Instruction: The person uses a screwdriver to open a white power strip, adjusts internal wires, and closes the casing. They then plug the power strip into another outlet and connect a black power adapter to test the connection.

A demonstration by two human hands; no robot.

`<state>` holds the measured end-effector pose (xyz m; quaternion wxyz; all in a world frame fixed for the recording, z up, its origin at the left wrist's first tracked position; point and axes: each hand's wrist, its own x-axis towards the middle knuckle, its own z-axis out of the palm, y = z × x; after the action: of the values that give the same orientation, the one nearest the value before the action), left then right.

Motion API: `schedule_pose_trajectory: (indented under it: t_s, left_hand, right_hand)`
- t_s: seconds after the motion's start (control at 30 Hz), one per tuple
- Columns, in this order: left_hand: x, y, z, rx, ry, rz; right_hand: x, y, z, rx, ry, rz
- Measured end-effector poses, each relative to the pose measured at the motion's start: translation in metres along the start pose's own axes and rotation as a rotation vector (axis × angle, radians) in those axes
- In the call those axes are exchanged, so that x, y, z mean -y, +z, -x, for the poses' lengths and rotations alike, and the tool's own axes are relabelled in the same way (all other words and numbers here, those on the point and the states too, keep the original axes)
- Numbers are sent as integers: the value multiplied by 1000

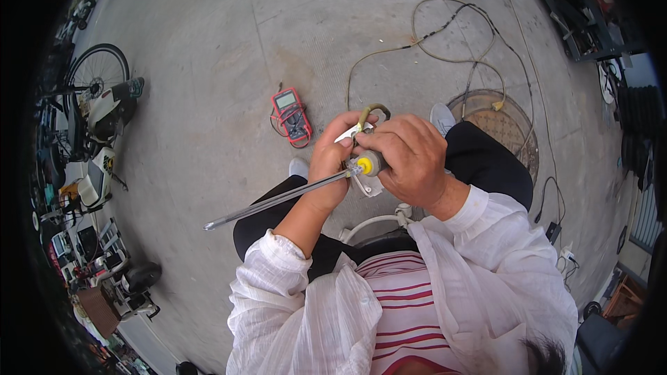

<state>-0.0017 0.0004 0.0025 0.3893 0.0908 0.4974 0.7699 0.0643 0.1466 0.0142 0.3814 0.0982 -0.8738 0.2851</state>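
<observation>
My left hand [328,163] is closed around a small white fitting [345,135], partly hidden by the fingers. A thick olive-tan cable [376,107] bends in an arc at the fitting's far end. My right hand [415,156] is closed too, its thumb and fingertips meeting at the cable and fitting. Tucked in that hand is a long screwdriver [278,201] with a clear, yellow and grey handle. Its metal shaft crosses over my left wrist, the tip toward the lower left. A pale piece [367,186] shows beneath the hands; its kind is unclear.
On the concrete floor lies a red multimeter [290,117] with its leads. A long patched cable [445,28] loops beyond my hands, near a round manhole cover [495,125]. Scooters [104,121] and a bicycle wheel [99,73] stand at left, a dark rack [577,10] at far right.
</observation>
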Motion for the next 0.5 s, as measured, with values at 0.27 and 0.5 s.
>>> schedule_pose_trajectory:
  t_s: [0.27,0.5]
  left_hand:
    - [0,2,-2,-3,22,-62]
    - [1,0,-1,25,30,-12]
  right_hand:
    - [2,-2,-1,1,-3,39]
    - [-1,0,0,14,-24,1]
